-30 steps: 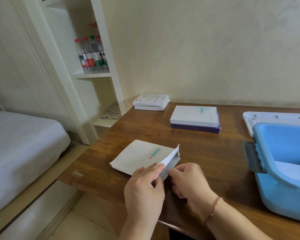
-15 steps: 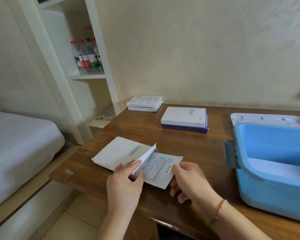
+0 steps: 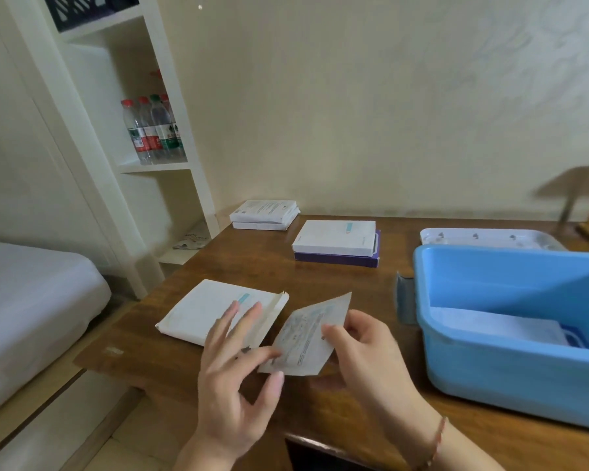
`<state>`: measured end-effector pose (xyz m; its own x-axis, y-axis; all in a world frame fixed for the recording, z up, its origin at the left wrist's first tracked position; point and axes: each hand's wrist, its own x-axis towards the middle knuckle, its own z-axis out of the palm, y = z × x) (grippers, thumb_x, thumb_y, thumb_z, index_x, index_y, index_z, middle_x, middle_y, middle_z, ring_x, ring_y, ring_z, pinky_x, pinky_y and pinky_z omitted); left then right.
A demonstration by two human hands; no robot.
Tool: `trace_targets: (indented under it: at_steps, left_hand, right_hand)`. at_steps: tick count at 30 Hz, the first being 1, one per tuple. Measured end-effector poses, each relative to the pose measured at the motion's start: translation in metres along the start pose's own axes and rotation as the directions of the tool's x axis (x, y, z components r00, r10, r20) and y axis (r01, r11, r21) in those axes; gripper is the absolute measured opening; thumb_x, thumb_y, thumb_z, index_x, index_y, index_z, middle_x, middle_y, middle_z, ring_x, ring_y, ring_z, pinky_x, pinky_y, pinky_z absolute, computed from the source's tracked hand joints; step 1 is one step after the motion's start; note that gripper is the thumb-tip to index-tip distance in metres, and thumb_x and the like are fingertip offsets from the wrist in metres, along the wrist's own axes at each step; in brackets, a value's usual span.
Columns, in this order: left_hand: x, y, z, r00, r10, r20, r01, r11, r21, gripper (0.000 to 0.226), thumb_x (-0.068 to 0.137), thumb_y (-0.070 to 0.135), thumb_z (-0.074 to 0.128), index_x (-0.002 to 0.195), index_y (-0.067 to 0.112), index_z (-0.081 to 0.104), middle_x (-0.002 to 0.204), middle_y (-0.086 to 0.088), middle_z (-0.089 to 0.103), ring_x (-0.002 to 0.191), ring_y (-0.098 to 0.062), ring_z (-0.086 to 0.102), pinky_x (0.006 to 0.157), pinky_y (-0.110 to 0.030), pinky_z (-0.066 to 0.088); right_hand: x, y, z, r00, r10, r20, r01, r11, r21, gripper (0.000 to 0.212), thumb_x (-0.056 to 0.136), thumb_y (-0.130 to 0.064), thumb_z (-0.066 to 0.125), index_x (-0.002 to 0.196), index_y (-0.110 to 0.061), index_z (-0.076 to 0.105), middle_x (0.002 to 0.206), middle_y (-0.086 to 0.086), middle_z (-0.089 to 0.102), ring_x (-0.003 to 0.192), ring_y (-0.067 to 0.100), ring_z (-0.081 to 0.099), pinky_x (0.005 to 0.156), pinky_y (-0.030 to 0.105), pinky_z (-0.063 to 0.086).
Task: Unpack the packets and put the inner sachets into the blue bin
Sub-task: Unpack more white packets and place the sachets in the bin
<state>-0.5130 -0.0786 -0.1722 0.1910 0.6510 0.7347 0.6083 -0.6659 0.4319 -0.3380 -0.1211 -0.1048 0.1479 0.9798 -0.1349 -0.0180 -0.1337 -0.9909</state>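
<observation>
One wooden bench [image 3: 371, 300] carries one blue bin [image 3: 510, 365] at three o'clock, and three packet stacks: two at twelve o'clock, one opened packet [image 3: 215, 311] at nine. The right hand [image 3: 371, 355] pinches one sachet [image 3: 306, 338] at centre; the left hand [image 3: 238, 375], fingers spread, touches its lower corner.

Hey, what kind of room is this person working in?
Probably a bedroom or small hotel-style room: a bed with white bedding beside the wooden desk, and white shelving holding water bottles.
</observation>
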Motion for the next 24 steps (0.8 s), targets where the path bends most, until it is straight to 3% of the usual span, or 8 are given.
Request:
trace_targets:
  at_steps: [3,5,8,11,12,14,19,24]
  left_hand:
    - [0.013,0.027,0.002,0.983,0.184,0.019,-0.184,0.983,-0.018,0.064,0.082,0.054,0.067,0.128,0.01,0.062,0.142,-0.001,0.055,0.134,-0.011,0.047,0.105,-0.024,0.044]
    - [0.023,0.041,0.004,0.985,0.165,-0.051,-0.167,0.985,-0.037,0.052,0.084,0.043,0.07,0.124,0.01,0.066,0.127,0.001,0.065,0.119,-0.005,0.06,0.093,-0.018,0.051]
    - [0.048,0.079,-0.006,0.944,-0.288,-0.16,0.215,0.906,-0.364,0.014,0.085,0.06,0.062,0.085,0.052,0.074,0.08,0.025,0.072,0.082,0.004,0.068,0.062,-0.019,0.056]
    - [0.07,0.103,-0.012,0.714,-0.7,0.007,0.439,0.44,-0.784,0.009,0.083,0.042,0.067,0.09,0.038,0.072,0.086,0.015,0.074,0.088,-0.009,0.071,0.07,-0.032,0.056]
    - [0.078,0.108,-0.014,0.662,-0.741,0.112,0.446,0.27,-0.853,0.011,0.085,0.036,0.067,0.094,0.032,0.069,0.087,0.009,0.075,0.09,-0.015,0.071,0.073,-0.035,0.057]
    - [0.087,0.118,-0.017,0.632,-0.741,0.226,0.423,0.086,-0.902,0.014,0.086,0.032,0.067,0.1,0.031,0.067,0.087,0.002,0.076,0.088,-0.019,0.071,0.072,-0.038,0.058]
    - [0.094,0.146,-0.006,0.668,-0.654,0.354,0.415,-0.068,-0.907,0.026,0.086,0.027,0.064,0.112,0.026,0.066,0.102,-0.006,0.075,0.089,-0.022,0.074,0.07,-0.041,0.06]
    - [0.102,0.166,0.018,0.744,-0.485,0.461,0.487,-0.081,-0.87,0.02,0.092,0.021,0.059,0.105,0.022,0.073,0.112,-0.011,0.073,0.107,-0.029,0.068,0.094,-0.05,0.051]
  right_hand:
    - [-0.011,-0.014,-0.002,0.978,-0.207,-0.04,0.205,0.977,-0.052,0.007,0.096,-0.027,0.058,0.094,-0.031,0.064,0.1,-0.009,0.071,0.092,0.013,0.071,0.063,0.033,0.062]
    - [-0.019,-0.025,-0.003,0.936,-0.349,-0.038,0.345,0.934,-0.094,0.013,0.094,-0.034,0.059,0.089,-0.026,0.067,0.088,-0.009,0.072,0.087,0.008,0.069,0.072,0.029,0.061]
    - [-0.032,-0.039,-0.011,0.877,-0.474,0.075,0.48,0.861,-0.168,0.021,0.092,-0.047,0.055,0.094,-0.03,0.067,0.096,-0.019,0.07,0.093,-0.004,0.065,0.078,0.015,0.053]
    - [-0.039,-0.046,-0.035,0.748,-0.66,-0.067,0.636,0.742,-0.21,0.011,0.087,-0.041,0.068,0.091,-0.031,0.065,0.107,-0.023,0.069,0.101,0.0,0.066,0.085,0.016,0.051]
    - [-0.039,-0.048,-0.046,0.67,-0.725,-0.162,0.678,0.686,-0.265,0.009,0.084,-0.033,0.071,0.089,-0.03,0.064,0.108,-0.021,0.069,0.102,0.004,0.066,0.085,0.016,0.05]
    - [-0.036,-0.056,-0.069,0.582,-0.77,-0.263,0.681,0.638,-0.359,0.016,0.083,-0.024,0.072,0.092,-0.031,0.062,0.113,-0.019,0.066,0.107,0.008,0.063,0.087,0.022,0.049]
    - [-0.024,-0.069,-0.104,0.807,-0.568,-0.159,0.473,0.785,-0.4,0.028,0.08,-0.041,0.068,0.107,-0.033,0.062,0.107,-0.019,0.066,0.101,-0.001,0.063,0.083,0.026,0.055]
    - [-0.019,-0.086,-0.134,0.915,-0.397,-0.076,0.387,0.915,-0.117,0.016,0.082,-0.006,0.074,0.096,-0.011,0.07,0.081,0.008,0.076,0.073,0.028,0.071,0.064,0.044,0.061]
